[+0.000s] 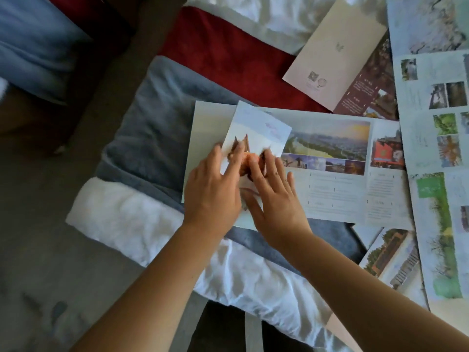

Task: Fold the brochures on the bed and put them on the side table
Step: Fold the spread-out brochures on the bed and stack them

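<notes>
Bedding in white, grey and red fills my view, and I see no side table. On the bed (pixel 132 224) the left hand (pixel 212 191) and right hand (pixel 274 199) lie flat side by side, fingers straight. They press one flap (pixel 258 128) down onto the wide brochure (pixel 330 158). I judge this an early fold, though blur hides the crease. Further right, several other brochures (pixel 436 97) lie spread open. Nearly everything is left to do.

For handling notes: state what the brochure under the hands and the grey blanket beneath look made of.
Brochure: thin printed paper, perhaps coated, judging by its flat panels and straight fold lines. Grey blanket: soft plush fabric, likely fleece, by its fuzzy matte nap.
</notes>
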Tool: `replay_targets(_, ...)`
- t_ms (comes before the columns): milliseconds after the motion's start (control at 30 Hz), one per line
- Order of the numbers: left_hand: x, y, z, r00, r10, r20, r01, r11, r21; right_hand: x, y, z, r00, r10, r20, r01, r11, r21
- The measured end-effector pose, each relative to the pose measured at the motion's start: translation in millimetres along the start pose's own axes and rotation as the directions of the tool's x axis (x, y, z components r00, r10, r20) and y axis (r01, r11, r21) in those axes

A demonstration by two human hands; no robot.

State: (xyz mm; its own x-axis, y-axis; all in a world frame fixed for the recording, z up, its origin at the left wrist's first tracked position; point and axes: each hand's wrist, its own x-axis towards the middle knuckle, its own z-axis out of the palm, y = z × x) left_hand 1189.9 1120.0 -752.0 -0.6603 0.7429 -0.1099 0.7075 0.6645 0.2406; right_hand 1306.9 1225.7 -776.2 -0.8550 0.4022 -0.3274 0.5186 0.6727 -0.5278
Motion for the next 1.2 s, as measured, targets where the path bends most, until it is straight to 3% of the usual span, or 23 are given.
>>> replay_targets(133, -10.3, -25.4, 35.5, 0.988, -0.093, 0.120, 0.083, 0.993, 0.085, 8.1, -5.9, 17.7, 0.994, 0.031, 0.100, -0.014, 0.986, -0.167)
replay_targets(300, -20.2, -41.4, 68.2, 0.993, -0.050, 0.103, 0.043, 0.997, 0.069, 5.5, 2.9, 36.1, 0.999, 0.008, 0.036, 0.001, 0.963, -0.268)
replay_targets(500, -19.3, -41.7, 76.0, 0.998, -0.043, 0.046, 0.039, 0.997, 0.067, 7.0, 5.5, 43.4, 1.000, 0.002, 0.010, 0.001, 0.951, -0.311)
replay_targets(833, -22.6, -39.6, 70.9, 0.999, -0.050, 0.020, 0.048, 0.995, 0.087, -0.3, 30.5, 38.8, 0.991, -0.014, -0.134, -0.016, 0.976, -0.219)
replay_targets(1033, -18.2, -41.9, 70.3, 0.998, -0.053, 0.030, 0.050, 0.993, 0.104, 2.5, 64.5, 10.2, 0.994, 0.069, -0.085, -0.097, 0.918, -0.385)
replay_targets(1200, -13.2, -46.5, 68.2, 0.999, -0.039, 0.038, 0.034, 0.992, 0.125, 0.2, 112.2, -29.6, 0.944, 0.296, -0.145, -0.329, 0.874, -0.357)
